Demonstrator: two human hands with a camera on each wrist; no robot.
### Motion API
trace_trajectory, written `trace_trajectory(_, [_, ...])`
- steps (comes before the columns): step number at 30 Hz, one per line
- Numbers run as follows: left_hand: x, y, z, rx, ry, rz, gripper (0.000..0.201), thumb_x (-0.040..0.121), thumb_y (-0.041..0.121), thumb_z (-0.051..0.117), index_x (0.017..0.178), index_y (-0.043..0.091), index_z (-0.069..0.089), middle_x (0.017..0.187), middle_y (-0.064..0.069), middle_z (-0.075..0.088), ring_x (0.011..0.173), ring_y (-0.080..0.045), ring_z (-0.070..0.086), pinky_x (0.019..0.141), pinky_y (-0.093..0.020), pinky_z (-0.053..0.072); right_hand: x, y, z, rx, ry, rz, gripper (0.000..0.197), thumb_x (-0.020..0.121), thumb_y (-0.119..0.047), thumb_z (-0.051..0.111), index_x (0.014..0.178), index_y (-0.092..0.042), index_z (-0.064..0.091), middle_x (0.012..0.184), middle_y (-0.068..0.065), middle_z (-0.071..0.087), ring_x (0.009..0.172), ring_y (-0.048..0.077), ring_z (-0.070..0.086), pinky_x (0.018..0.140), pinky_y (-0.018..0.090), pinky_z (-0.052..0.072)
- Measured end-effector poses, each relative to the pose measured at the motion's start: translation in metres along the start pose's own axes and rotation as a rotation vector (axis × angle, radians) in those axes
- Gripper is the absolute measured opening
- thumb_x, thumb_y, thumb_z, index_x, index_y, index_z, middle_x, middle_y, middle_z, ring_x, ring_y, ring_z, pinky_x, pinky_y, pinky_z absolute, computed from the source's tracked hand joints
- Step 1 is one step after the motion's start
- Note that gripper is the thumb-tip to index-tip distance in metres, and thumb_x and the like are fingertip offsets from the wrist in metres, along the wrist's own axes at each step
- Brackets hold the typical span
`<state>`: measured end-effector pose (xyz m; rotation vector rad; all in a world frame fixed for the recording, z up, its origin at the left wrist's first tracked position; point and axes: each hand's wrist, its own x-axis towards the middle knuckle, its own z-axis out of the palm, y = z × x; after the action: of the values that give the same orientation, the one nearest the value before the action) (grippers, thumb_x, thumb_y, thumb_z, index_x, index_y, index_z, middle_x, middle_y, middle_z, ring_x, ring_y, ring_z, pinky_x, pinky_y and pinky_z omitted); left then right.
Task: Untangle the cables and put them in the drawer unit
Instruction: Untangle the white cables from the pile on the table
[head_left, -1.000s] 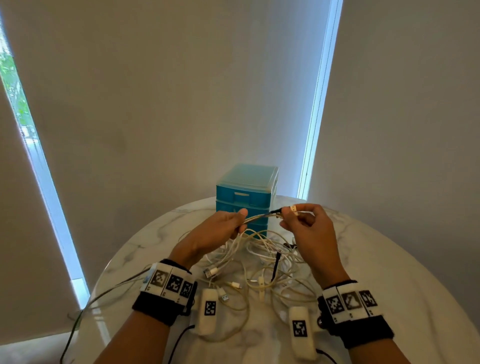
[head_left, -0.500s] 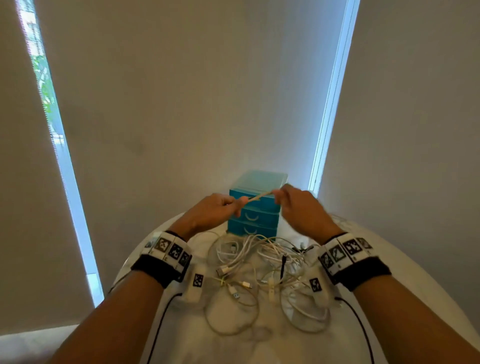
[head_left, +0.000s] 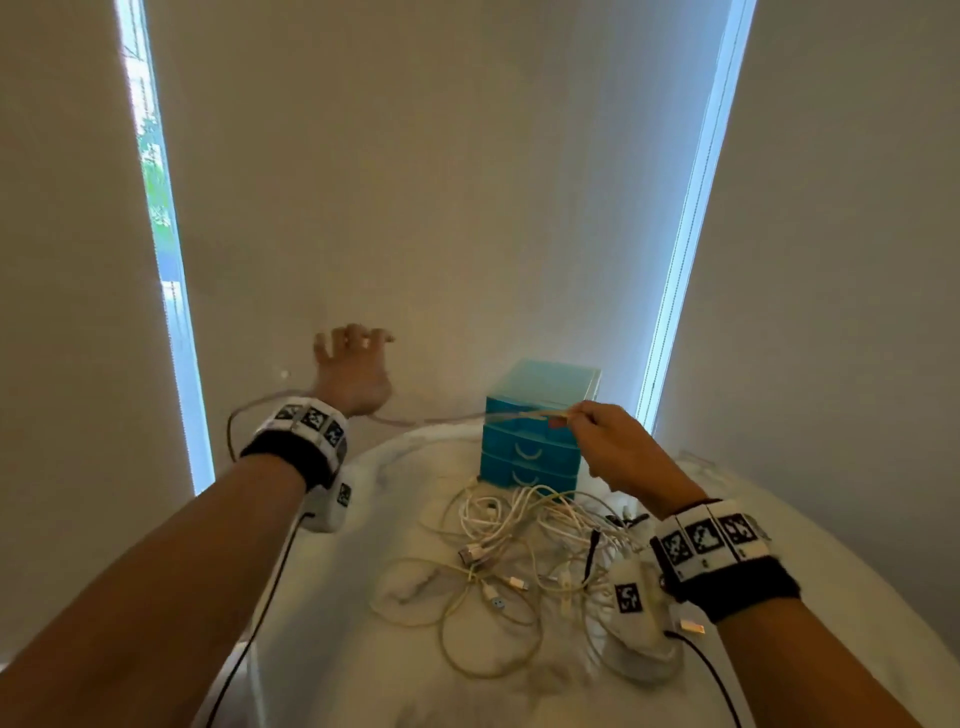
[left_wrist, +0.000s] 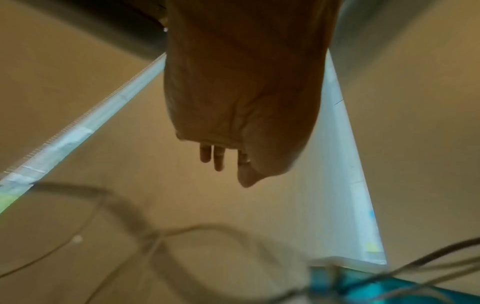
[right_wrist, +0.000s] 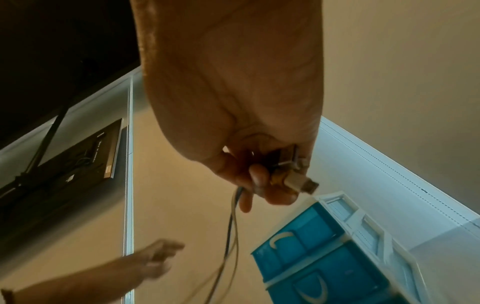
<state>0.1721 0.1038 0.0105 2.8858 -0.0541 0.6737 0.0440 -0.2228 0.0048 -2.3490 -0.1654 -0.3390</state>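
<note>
Right hand (head_left: 613, 447): raised in front of the drawer unit (head_left: 535, 431), pinching the plug ends of one cable (head_left: 431, 420) between thumb and fingers
Left hand (head_left: 350, 374): flung out to the left, fingers spread, grasping nothing
Cable: stretches leftward, looping under the left wrist
Other cables (head_left: 519, 561): tangled pile on the table (head_left: 779, 545), before the drawer unit

pale beige roller blinds (head_left: 426, 182) fill the back of the room, and bright daylight slips through the narrow gaps between them, with a strip of green foliage (head_left: 156, 182) showing at the left gap. below sits a round white marble surface (head_left: 810, 540) with faint grey veining. over in the right wrist view, a dark flat screen (right_wrist: 64, 164) hangs on a mount, with a dark ceiling above it.
</note>
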Motion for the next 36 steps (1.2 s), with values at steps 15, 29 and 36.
trace_trajectory(15, [-0.069,0.164,0.047,-0.594,-0.258,0.308,0.080,0.104,0.077,0.026,0.085,0.021,0.079,0.089,-0.002,0.078,0.082,-0.019,0.072,0.077,-0.035,0.058,-0.022,0.033,-0.008,0.299,-0.206,0.089,0.023,0.107,-0.028,0.065,0.114,-0.007,0.064,0.094,0.010,0.078,0.071,0.016,0.072,0.066,0.027,0.060])
trace_trajectory(29, [-0.067,0.161,0.074,-0.720,-0.118,0.203,0.075,0.108,0.071,0.027,0.087,0.018,0.076,0.081,0.001,0.075,0.077,-0.019,0.072,0.078,-0.045,0.059,-0.024,0.043,0.027,0.168,-0.055,-0.105,0.057,0.092,-0.036,0.083,0.138,-0.032,0.049,0.123,-0.019,0.059,0.100,0.004,0.068,0.077,0.017,0.058])
trace_trajectory(36, [-0.075,0.158,0.064,-0.779,-0.171,0.208,0.071,0.109,0.069,0.029,0.078,0.021,0.071,0.073,0.002,0.069,0.067,-0.012,0.059,0.070,-0.034,0.046,-0.024,0.050,0.015,0.442,0.260,-0.086,0.015,0.095,-0.027,0.081,0.111,-0.024,0.082,0.106,-0.006,0.080,0.098,0.009,0.076,0.087,0.024,0.060])
